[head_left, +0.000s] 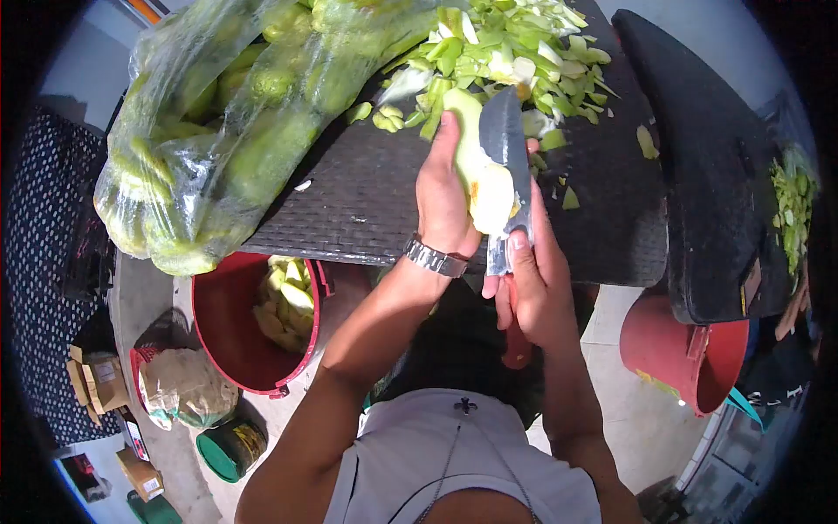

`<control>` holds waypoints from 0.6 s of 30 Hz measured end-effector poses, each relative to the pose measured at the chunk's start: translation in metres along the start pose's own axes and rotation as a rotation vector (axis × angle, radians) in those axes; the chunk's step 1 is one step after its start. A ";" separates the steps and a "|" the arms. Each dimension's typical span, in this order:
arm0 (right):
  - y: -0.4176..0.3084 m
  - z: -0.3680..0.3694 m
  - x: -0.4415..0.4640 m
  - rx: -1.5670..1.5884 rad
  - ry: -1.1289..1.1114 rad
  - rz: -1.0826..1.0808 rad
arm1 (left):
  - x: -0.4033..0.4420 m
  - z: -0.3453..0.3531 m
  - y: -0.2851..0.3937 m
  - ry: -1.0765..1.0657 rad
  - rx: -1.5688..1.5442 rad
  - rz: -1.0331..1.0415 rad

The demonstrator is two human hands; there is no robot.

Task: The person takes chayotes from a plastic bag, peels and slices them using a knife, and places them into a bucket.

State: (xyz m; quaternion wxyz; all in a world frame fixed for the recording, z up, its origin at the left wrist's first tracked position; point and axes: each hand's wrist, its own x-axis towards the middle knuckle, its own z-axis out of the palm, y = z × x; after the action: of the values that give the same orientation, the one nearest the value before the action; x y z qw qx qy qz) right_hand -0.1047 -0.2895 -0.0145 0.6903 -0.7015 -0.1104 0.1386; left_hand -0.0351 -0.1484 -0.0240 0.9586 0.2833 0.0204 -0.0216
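In the head view, the left grip (443, 196) is closed around a pale green vegetable (469, 131), its thumb along the side, which probably steadies it against the blade. The right grip (539, 293) is clamped on a knife (503, 131), its red handle jutting toward the body and its tip pointing away; the thumb rests low near the blade, likely for control. Both are above the near edge of the dark tabletop (349, 201). Green trimmings (532, 61) are heaped beyond the hands, presumably pushed there to leave working room. A plastic bag (253, 140) of green vegetables takes up the left side (its film blurs the contents). Below the edge stands a red bucket (208, 314) with cut pieces (288, 301), partly hidden by the tabletop. The blade hides part of the held vegetable; a dark panel (698, 166) bounds the right.
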 end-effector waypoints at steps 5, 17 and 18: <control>-0.003 0.005 0.011 0.117 0.009 -0.006 | 0.001 -0.002 -0.009 0.088 -0.049 -0.015; -0.012 -0.013 0.000 -0.274 0.101 -0.116 | 0.028 -0.024 0.053 0.087 -0.184 0.244; -0.014 -0.014 0.002 -0.388 0.096 -0.212 | 0.027 -0.024 0.052 0.096 -0.183 0.235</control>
State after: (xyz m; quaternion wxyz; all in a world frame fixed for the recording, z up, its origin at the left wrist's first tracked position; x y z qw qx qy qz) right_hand -0.0969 -0.3018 -0.0007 0.5577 -0.8114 -0.1749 0.0079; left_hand -0.0060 -0.0924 -0.0168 0.9742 0.1960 0.0350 0.1064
